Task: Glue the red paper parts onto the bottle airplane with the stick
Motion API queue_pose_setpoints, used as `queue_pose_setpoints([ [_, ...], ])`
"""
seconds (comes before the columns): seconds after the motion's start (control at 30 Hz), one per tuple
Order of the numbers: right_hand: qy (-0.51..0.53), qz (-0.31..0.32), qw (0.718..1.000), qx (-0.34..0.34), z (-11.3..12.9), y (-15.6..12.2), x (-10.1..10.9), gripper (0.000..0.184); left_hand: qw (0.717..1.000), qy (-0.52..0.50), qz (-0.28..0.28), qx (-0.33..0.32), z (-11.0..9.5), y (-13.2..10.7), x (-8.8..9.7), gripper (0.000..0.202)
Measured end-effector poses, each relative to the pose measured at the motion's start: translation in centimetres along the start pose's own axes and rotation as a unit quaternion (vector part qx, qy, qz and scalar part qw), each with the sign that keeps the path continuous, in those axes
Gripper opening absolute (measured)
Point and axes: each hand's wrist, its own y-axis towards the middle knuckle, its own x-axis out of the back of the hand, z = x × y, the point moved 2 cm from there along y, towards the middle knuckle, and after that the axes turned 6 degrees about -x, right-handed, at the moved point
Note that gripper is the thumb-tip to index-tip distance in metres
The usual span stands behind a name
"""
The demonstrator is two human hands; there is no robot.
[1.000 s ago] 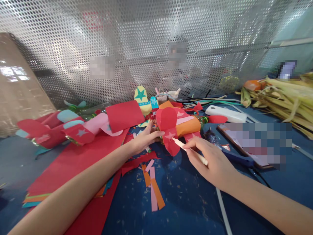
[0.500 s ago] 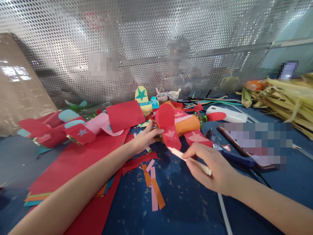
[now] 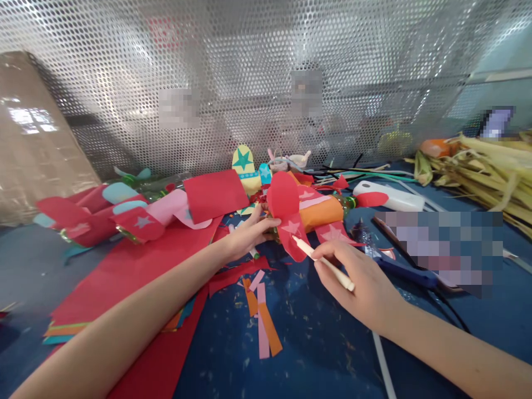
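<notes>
My right hand (image 3: 357,277) is closed round a white marker pen (image 3: 324,263), held slanted. The pen's tip meets the lower red paper flap (image 3: 293,252), by a pale star drawn there. That flap belongs to a bottle craft (image 3: 320,213) wrapped in orange and pink paper, with red fins and a green bottle neck at its right end. My left hand (image 3: 251,230) grips the craft's left end, thumb and fingers closed at the edge of the flap. Its fingertips are partly hidden behind the paper.
Red paper sheets (image 3: 103,282) lie at left, near other paper-covered bottle crafts (image 3: 91,216). Paper strips (image 3: 261,321) lie in front. At right are a blue-handled tool (image 3: 409,271), a phone (image 3: 382,221), a white device (image 3: 386,195) and dry husks (image 3: 490,172). Perforated metal (image 3: 249,72) stands behind.
The pen's tip has moved up and right, from the flap's lower edge to near the star. My left hand keeps its hold on the craft. The view has shifted slightly.
</notes>
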Motion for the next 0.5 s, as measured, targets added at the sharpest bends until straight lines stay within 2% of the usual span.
queue_pose_setpoints([
  [0.5, 0.002, 0.007, 1.000, -0.009, -0.31, 0.34, -0.11, 0.006, 1.000, 0.001, 0.011, -0.004, 0.05, -0.06, -0.04, 0.054],
])
